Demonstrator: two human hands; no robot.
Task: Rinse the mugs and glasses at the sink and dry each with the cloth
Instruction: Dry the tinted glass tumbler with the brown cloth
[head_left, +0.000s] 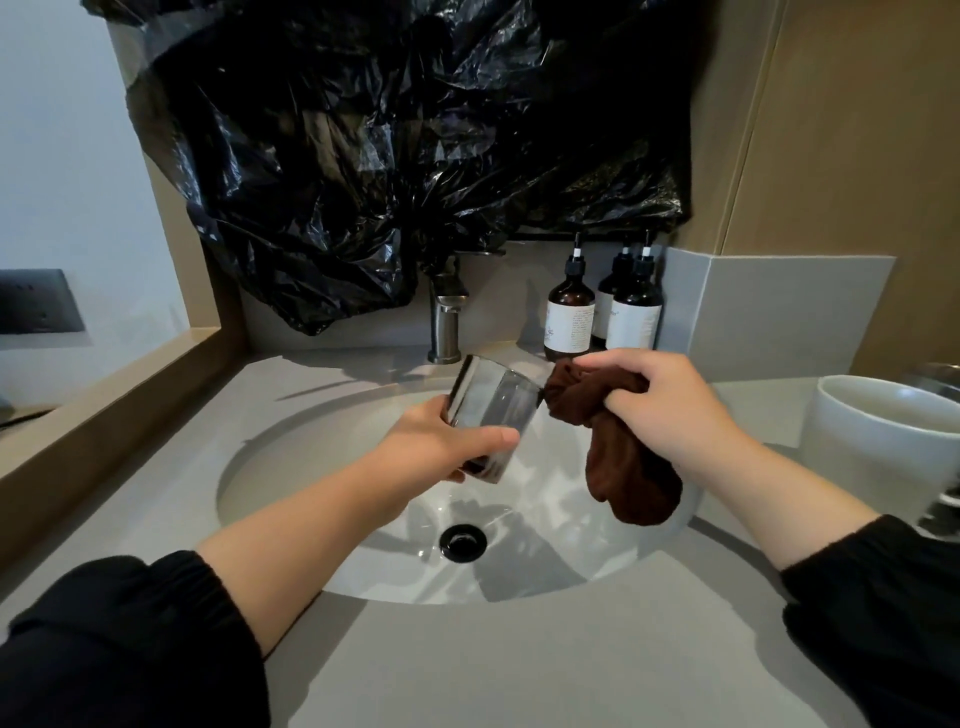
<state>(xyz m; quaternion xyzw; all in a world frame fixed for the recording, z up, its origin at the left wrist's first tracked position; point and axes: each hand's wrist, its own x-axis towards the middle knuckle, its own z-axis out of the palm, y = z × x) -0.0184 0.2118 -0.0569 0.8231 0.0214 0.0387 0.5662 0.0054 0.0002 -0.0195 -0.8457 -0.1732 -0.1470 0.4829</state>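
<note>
Smoked grey glass, a straight-sided tumbler (493, 410), was found in the left hand (441, 444), mouth uppermost and leaning away from the person. The fingers were curled round its far wall and the thumb lay across the near side, close to the base. The upper half stood free above the fingertips. Below those fingers lay the white oval basin (291, 467) and its round black drain (462, 543).

At the tumbler's rim, touching or very nearly so, was the bunched dark brown cloth (628, 467). It was gripped in the closed fingers of the right hand (665, 402), and a long tail hung beneath the knuckles. Well to the right of those fingers a white ceramic mug (883, 436) stood on the grey counter (519, 675).

Hazards, as judged:
- **Slip:** The hold sat low on the tumbler. If the wall was wet, a push from the cloth into the mouth could lever it out of the fingers, and a drop onto the hard bowl would likely chip or break it.
- **Damp cloth:** The hanging tail could trail into the basin, pick up water and smear the glass rather than dry it.
- **Mug:** A wide sweep of the right forearm could strike it.
</note>
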